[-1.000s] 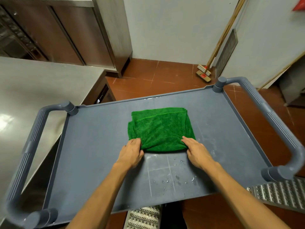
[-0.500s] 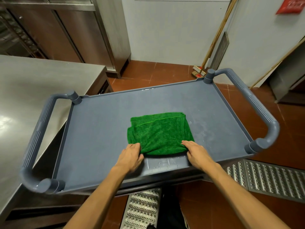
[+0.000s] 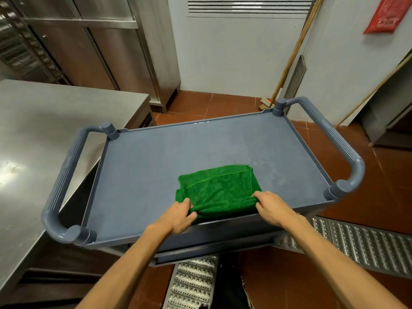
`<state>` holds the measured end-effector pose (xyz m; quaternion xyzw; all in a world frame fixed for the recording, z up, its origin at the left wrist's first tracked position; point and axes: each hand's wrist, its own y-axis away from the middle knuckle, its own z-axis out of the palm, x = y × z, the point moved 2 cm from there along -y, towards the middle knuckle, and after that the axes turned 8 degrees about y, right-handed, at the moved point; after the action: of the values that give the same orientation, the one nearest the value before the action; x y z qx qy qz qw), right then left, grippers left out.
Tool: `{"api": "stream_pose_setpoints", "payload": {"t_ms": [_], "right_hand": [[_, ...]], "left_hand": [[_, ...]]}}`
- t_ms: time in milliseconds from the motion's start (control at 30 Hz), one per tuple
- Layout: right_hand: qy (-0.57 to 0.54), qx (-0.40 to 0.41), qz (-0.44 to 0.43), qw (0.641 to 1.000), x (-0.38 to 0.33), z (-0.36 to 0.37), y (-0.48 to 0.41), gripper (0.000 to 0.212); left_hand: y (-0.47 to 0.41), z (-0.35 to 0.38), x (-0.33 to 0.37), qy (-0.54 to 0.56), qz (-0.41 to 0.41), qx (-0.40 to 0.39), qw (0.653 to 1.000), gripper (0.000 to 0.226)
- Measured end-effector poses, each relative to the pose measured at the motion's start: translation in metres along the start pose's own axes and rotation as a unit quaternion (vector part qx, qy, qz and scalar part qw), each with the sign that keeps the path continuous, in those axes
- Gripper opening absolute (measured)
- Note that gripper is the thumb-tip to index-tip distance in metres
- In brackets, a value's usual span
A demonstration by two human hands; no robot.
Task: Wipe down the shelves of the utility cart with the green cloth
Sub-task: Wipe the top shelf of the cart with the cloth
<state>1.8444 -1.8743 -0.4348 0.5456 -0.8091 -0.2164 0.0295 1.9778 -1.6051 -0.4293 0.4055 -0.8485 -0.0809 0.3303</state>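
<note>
Left hand (image 3: 178,216) and right hand (image 3: 270,208), two hands, each pinch the near edge of one folded green cloth (image 3: 218,190). We see the cloth just beyond the fingers, by the front rim of the cart's top shelf (image 3: 156,170). Two handles: left handle (image 3: 64,179), right handle (image 3: 334,139).

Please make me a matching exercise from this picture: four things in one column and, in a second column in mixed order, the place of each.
Things:
1. green cloth
2. steel counter
3. red sign
4. floor grate

Places:
a. high on the right wall
b. on top of the utility cart, at its near edge
c. in the tiled floor, to the cart's right
d. beside the cart's left handle

Pairs: 1-b; 2-d; 3-a; 4-c
</note>
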Motion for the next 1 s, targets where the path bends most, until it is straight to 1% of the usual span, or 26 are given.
{"api": "stream_pose_setpoints", "payload": {"t_ms": [100,167,200,367,433,500,567,667,733,767,833,867,900,933,967,1000], "right_hand": [[-0.006,0.002,-0.009,1.000,-0.002,-0.012,0.009,0.030],[-0.016,-0.010,-0.010,1.000,-0.002,-0.015,0.015,0.021],[-0.019,-0.017,-0.012,1.000,-0.002,-0.016,0.018,0.019],[-0.042,-0.056,-0.020,0.997,0.005,-0.018,0.023,0.025],[-0.050,-0.062,-0.016,0.997,0.007,-0.023,0.020,0.026],[-0.062,-0.042,-0.015,0.997,0.008,-0.033,0.011,0.023],[-0.095,-0.001,-0.008,0.995,0.007,-0.042,-0.001,0.020],[-0.124,0.049,0.003,0.991,0.002,-0.048,-0.020,0.029],[-0.098,0.074,-0.003,0.992,-0.002,-0.042,-0.029,0.034],[-0.076,0.098,-0.009,0.992,-0.004,-0.037,-0.031,0.036],[-0.052,0.157,-0.044,0.985,-0.008,-0.025,-0.030,0.038],[-0.045,0.168,-0.077,0.982,-0.010,-0.018,-0.028,0.035],[-0.028,0.154,-0.111,0.981,-0.011,-0.009,-0.027,0.034],[-0.003,0.119,-0.136,0.984,-0.011,0.000,-0.026,0.035],[0.023,0.074,-0.146,0.986,-0.010,0.009,-0.026,0.040],[0.038,0.035,-0.144,0.988,-0.008,0.016,-0.027,0.047]], "left_hand": [[0.004,-0.010,-0.001,0.027,-0.014,-0.010,0.999,0.018],[0.007,-0.016,-0.001,0.046,-0.018,-0.020,0.999,0.017],[0.008,-0.018,-0.001,0.054,-0.019,-0.028,0.998,0.017],[0.015,-0.025,-0.002,0.106,-0.034,-0.096,0.989,0.017],[0.013,-0.029,-0.001,0.114,-0.034,-0.107,0.987,0.018],[0.006,-0.036,0.000,0.121,-0.033,-0.081,0.989,0.022],[-0.004,-0.044,0.001,0.121,-0.032,-0.034,0.992,0.025],[-0.022,-0.052,0.001,0.097,-0.044,0.041,0.994,0.028],[-0.029,-0.049,0.000,0.059,-0.049,0.090,0.993,0.031],[-0.030,-0.046,-0.001,0.027,-0.040,0.121,0.991,0.031],[-0.028,-0.036,-0.004,-0.027,0.011,0.176,0.984,0.031],[-0.026,-0.030,-0.004,-0.041,0.046,0.178,0.982,0.029],[-0.024,-0.022,-0.003,-0.056,0.083,0.161,0.982,0.025],[-0.023,-0.014,-0.003,-0.078,0.116,0.134,0.981,0.023],[-0.023,-0.006,-0.002,-0.102,0.135,0.101,0.980,0.026],[-0.023,0.002,-0.002,-0.122,0.132,0.067,0.981,0.033]]}}
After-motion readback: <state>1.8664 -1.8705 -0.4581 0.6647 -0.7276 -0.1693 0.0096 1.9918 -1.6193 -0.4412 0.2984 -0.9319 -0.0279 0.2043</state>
